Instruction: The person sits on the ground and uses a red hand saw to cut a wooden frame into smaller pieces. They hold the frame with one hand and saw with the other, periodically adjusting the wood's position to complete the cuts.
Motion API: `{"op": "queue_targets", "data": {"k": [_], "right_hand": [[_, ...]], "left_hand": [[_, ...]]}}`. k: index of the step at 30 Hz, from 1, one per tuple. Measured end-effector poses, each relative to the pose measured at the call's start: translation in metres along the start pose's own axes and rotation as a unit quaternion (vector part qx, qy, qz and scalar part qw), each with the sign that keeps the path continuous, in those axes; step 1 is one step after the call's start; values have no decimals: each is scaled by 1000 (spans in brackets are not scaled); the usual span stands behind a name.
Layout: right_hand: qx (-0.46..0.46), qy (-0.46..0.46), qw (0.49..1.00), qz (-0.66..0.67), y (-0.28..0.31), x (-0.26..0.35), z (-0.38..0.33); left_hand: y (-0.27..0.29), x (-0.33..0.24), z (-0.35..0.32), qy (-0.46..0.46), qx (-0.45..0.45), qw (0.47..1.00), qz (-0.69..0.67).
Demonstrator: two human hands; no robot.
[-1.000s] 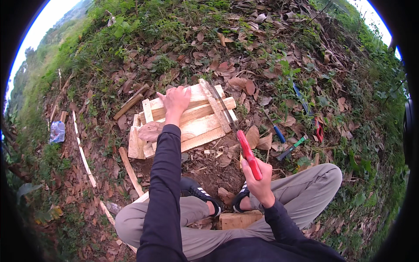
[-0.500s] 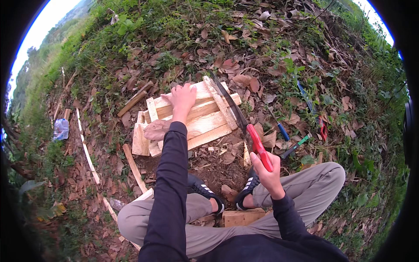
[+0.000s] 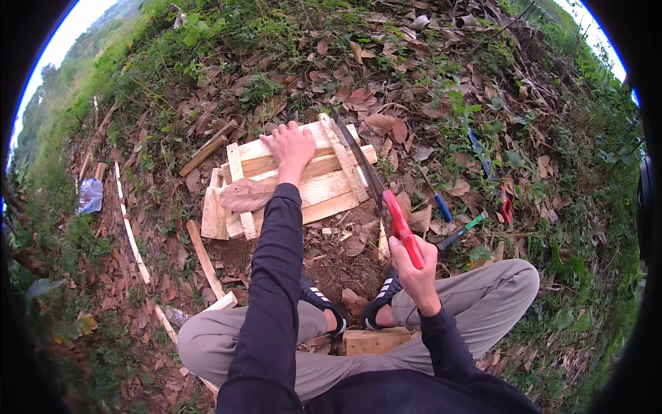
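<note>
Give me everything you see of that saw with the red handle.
The red-handled handsaw has a glossy, plastic-looking handle and a long, grey, metal-looking blade narrowing toward its far end. The person's right grip is closed around the handle's near end. The saw slants, tip forward and leftward; in view its blade crosses the right-hand ends of a pale, slatted wooden panel. Whether it touches the wood is unclear.

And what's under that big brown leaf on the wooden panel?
The brown leaf covers the middle of a narrow slat, which shows above and below it, and part of the boards. The surface directly beneath is hidden, so I can't tell its condition.
</note>
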State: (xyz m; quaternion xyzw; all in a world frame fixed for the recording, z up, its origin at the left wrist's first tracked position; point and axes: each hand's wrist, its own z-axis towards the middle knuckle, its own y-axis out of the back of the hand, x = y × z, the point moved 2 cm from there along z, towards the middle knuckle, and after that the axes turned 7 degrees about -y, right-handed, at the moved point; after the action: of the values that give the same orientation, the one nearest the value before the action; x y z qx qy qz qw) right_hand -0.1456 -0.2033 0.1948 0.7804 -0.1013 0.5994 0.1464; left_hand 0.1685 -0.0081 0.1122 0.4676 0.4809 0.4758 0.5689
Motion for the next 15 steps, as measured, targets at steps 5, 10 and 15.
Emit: {"op": "queue_targets", "data": {"k": [5, 10, 15], "right_hand": [[14, 14, 1000, -3, -1, 3, -7], [-30, 35, 999, 4, -13, -5, 23], [-8, 47, 999, -8, 8, 5, -36]], "left_hand": [[0, -1, -4, -14, 4, 1000, -27], [0, -17, -3, 9, 19, 1000, -20], [-2, 7, 24, 10, 60, 998, -29]]}}
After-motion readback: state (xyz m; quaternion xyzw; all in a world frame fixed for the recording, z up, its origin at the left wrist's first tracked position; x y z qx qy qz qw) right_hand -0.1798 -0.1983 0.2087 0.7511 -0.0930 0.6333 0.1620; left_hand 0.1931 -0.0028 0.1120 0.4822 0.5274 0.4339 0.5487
